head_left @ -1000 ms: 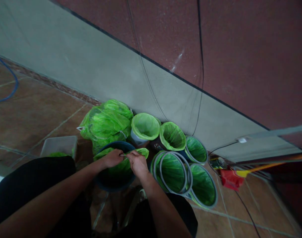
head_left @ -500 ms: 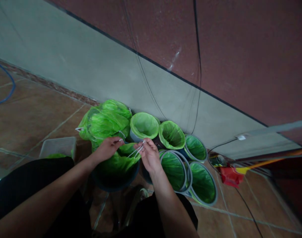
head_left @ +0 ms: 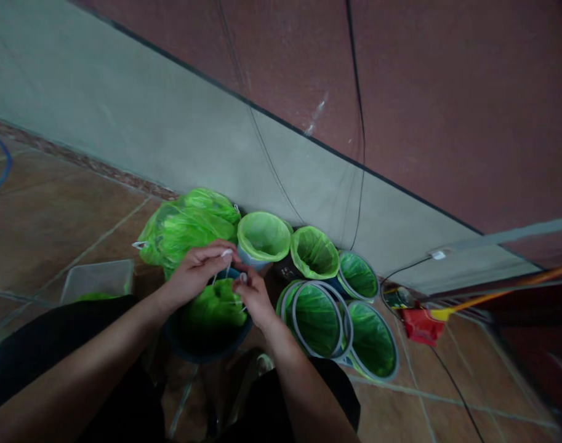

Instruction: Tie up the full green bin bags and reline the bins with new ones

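Between my knees stands a dark bin [head_left: 181,349], and a green drawstring garbage bag [head_left: 218,307] hangs in its mouth. My left hand [head_left: 200,266] is closed on a white drawstring [head_left: 215,279] above the bag. Close by on the right, my right hand [head_left: 255,295] pinches another part of the white drawstring. The two hands nearly meet, and the bag's top is bunched together below them. How deep the bag sits in the dark bin cannot be made out.
Filled green bags [head_left: 183,224] lean against the wall. Several bins lined with green bags, such as a white bin [head_left: 264,237], stand to the right. A clear plastic box [head_left: 98,280] is at the left, and a red dustpan [head_left: 421,326] lies at the right.
My hands have come closer together, pulling the drawstrings. The bag's mouth has narrowed and bunched up. The view has shifted slightly.
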Available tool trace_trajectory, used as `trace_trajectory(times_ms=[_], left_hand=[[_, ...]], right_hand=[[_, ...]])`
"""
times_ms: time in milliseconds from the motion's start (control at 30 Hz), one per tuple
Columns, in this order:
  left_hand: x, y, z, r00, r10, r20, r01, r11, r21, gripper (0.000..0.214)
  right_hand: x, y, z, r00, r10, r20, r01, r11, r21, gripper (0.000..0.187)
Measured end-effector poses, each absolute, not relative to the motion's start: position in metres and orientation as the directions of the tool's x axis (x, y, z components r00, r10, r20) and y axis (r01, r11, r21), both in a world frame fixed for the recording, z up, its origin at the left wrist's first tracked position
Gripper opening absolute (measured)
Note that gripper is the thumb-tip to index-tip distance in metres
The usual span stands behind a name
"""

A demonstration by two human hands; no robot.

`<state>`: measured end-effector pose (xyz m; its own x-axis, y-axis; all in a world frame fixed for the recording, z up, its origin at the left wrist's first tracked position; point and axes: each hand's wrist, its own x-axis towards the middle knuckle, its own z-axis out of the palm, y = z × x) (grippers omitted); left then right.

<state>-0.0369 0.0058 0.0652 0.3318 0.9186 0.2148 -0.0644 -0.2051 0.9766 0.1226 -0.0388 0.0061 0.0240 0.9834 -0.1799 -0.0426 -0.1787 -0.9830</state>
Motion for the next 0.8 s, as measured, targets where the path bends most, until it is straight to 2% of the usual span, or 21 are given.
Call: trace_trajectory(times_ms=[67, 133, 200, 267, 333, 400, 500, 633, 733, 800], left_hand=[[-0.034, 0.004, 0.070, 0.394, 0.891, 0.227, -0.086, -0.211, 0.974, 0.032], [-0.034, 0.005, 0.073, 0.410, 0.885, 0.220, -0.103, -0.194, 0.975, 0.032], [-0.036, 0.009, 0.070, 0.421, 0.892, 0.166, -0.092, -0.140, 0.986, 0.035], [-0.036, 0.013, 0.061, 0.414, 0.909, 0.057, -0.035, -0.047, 0.998, 0.040], [-0.033, 0.017, 0.046, 0.310, 0.948, -0.074, 0.014, 0.073, 0.997, 0.048], [-0.028, 0.017, 0.028, 0.200, 0.963, -0.181, -0.003, 0.185, 0.983, 0.054], [-0.022, 0.010, 0.003, 0.301, 0.927, -0.224, -0.029, 0.243, 0.969, 0.051], [-0.022, 0.000, -0.012, 0.478, 0.866, -0.147, 0.131, 0.095, 0.987, 0.043], [-0.024, -0.004, -0.011, 0.613, 0.785, -0.087, 0.216, -0.061, 0.974, 0.037], [-0.024, -0.004, -0.011, 0.630, 0.772, -0.086, 0.286, -0.128, 0.950, 0.037]], right_hand=[[0.112, -0.041, -0.001, -0.117, 0.973, -0.201, 0.059, -0.195, -0.979, 0.049], [0.103, -0.042, -0.009, -0.190, 0.951, -0.246, 0.201, -0.208, -0.957, 0.035], [0.099, -0.041, -0.014, -0.158, 0.950, -0.271, 0.317, -0.211, -0.925, 0.014], [0.101, -0.039, -0.013, -0.118, 0.962, -0.244, 0.329, -0.194, -0.924, 0.024], [0.107, -0.036, -0.005, -0.110, 0.976, -0.187, 0.235, -0.158, -0.959, 0.030], [0.114, -0.034, 0.005, -0.088, 0.983, -0.163, 0.073, -0.157, -0.985, 0.035], [0.124, -0.033, 0.016, -0.068, 0.971, -0.228, -0.181, -0.236, -0.955, 0.042], [0.131, -0.035, 0.022, -0.081, 0.954, -0.290, -0.371, -0.299, -0.879, 0.044], [0.134, -0.034, 0.022, -0.062, 0.950, -0.306, -0.441, -0.301, -0.846, 0.042], [0.137, -0.032, 0.022, -0.019, 0.947, -0.320, -0.445, -0.295, -0.845, 0.043]])
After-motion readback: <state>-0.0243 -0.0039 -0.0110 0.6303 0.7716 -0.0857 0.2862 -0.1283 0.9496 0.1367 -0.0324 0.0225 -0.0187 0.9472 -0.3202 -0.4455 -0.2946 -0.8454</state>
